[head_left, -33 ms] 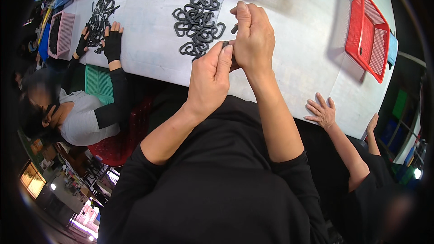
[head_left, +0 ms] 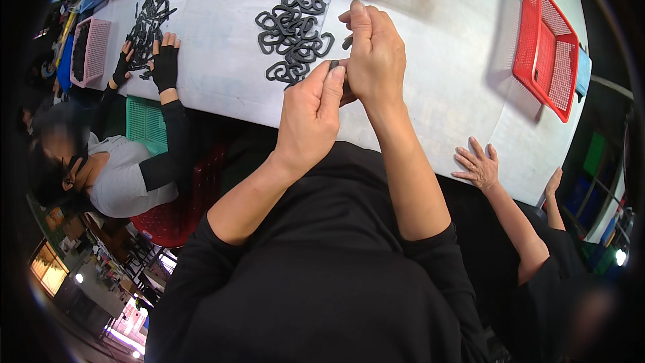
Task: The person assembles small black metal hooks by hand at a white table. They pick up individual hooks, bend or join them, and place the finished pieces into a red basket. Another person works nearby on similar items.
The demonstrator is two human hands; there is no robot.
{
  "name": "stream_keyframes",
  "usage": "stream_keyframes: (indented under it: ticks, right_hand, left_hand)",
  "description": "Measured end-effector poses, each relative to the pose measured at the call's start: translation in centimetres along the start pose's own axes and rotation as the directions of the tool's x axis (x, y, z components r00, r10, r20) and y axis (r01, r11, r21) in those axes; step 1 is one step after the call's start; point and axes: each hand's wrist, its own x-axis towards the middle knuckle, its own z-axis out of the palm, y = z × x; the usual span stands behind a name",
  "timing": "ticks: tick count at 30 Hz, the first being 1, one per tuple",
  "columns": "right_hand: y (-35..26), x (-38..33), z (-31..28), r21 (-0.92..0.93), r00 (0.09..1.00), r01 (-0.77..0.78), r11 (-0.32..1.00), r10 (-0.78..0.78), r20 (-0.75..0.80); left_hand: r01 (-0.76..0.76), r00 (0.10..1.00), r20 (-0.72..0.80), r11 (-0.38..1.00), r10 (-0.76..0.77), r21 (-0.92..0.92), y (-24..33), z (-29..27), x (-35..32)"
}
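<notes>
One dark piece (head_left: 334, 64) sat pinched in the left hand (head_left: 308, 117), seemingly for control; the right hand (head_left: 377, 60) curled alongside, grip hidden, near black hooks (head_left: 290, 21) heaped within reach on the surface (head_left: 443, 60).

Black top (head_left: 316, 289) is creasing softly, black left sleeve (head_left: 191, 262) and right sleeve (head_left: 431, 255) are giving way to forearms (head_left: 413, 185), left hand (head_left: 309, 113) and right hand (head_left: 377, 57) are showing bare

I count 3 red baskets (head_left: 526, 44), 1 pink basket (head_left: 98, 54), 1 green basket (head_left: 146, 124), 2 heaps of black pieces (head_left: 290, 25) and my 2 hands (head_left: 309, 113).
</notes>
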Motion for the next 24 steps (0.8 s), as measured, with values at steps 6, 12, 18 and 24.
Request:
stream_keyframes:
  ticks: [6,12,18,24]
  right_hand:
    - [2.8,2.7,-1.6,-0.208,0.989,0.025,0.978,-0.054,-0.138]
    - [1.5,1.2,-1.7,0.039,0.975,0.142,0.989,-0.133,-0.181]
    - [0.6,0.4,-1.0,-0.148,0.962,0.16,0.976,-0.188,-0.2]
    - [2.1,1.3,-0.8,0.001,0.997,-0.008,1.0,0.008,-0.082]
  left_hand:
    - [0.197,0.979,0.101,0.949,-0.177,-0.247,0.7,-0.1,-0.9]
    - [0.23,0.972,0.05,0.893,-0.229,-0.388,0.3,0.7,0.5]
    - [0.085,0.996,0.055,0.983,-0.077,-0.165,-0.1,1.3,0.3]
    - [0.13,0.989,0.098,0.974,-0.114,-0.187,-0.5,0.8,1.4]
